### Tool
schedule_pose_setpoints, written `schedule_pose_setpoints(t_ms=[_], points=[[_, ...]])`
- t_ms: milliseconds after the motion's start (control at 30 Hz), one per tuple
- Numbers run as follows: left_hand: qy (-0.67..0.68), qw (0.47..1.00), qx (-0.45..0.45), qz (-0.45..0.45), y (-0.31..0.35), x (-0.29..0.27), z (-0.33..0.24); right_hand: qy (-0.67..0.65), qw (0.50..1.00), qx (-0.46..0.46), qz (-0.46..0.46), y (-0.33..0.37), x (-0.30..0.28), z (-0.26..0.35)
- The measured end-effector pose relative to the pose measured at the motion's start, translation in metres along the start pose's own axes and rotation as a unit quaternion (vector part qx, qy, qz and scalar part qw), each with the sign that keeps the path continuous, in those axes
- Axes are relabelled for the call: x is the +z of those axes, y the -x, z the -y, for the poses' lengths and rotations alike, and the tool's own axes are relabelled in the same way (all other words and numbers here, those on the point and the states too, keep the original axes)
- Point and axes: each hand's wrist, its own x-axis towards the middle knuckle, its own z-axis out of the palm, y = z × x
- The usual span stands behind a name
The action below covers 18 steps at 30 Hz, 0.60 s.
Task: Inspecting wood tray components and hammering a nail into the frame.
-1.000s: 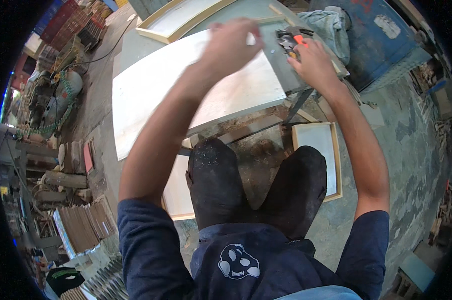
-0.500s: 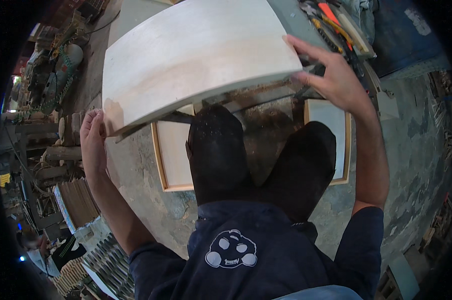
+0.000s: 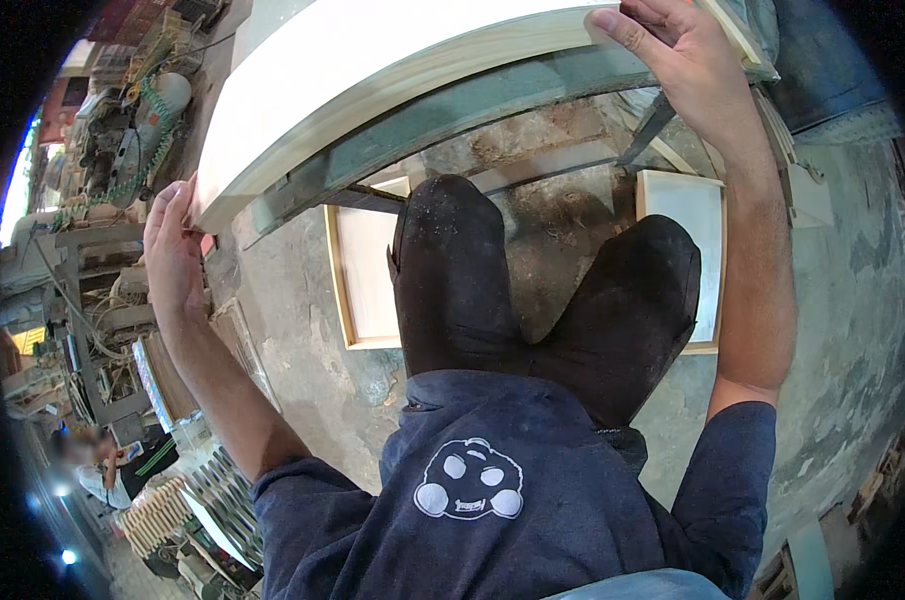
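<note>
A broad pale wooden panel (image 3: 392,75) with a deep side edge lies tilted over the bench in front of me, its top bright with glare. My left hand (image 3: 179,245) pinches its near left corner between thumb and fingers. At the right end my right hand (image 3: 687,65) grips it, thumb against the side edge and fingers partly hidden at the picture's top. The panel's far side is out of view. Under it shows the grey-green bench edge (image 3: 422,130).
Shallow wooden trays with white bottoms stand on the floor by my legs, one left (image 3: 367,280) and one right (image 3: 682,200). A power tool with a green coiled hose (image 3: 162,105) lies far left. Another person (image 3: 102,470) sits at lower left among stacked wood pieces (image 3: 217,500).
The panel has tipped and moved away from me, so its side edge now shows more. Both hands have gone with it, the right one farther up. My view has shifted slightly.
</note>
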Motion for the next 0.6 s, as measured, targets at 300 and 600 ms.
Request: schedule_pose_setpoints(t_ms=[300, 600], points=[[-0.058, 0.998, -0.004, 0.002, 0.009, 0.02, 0.037, 0.092, 0.993, -0.076, 0.026, 0.01, 0.003, -0.047], [-0.135, 0.959, 0.245, 0.049, 0.031, 0.102, -0.012, 0.091, 0.995, -0.024, 0.034, 0.013, 0.002, -0.036]])
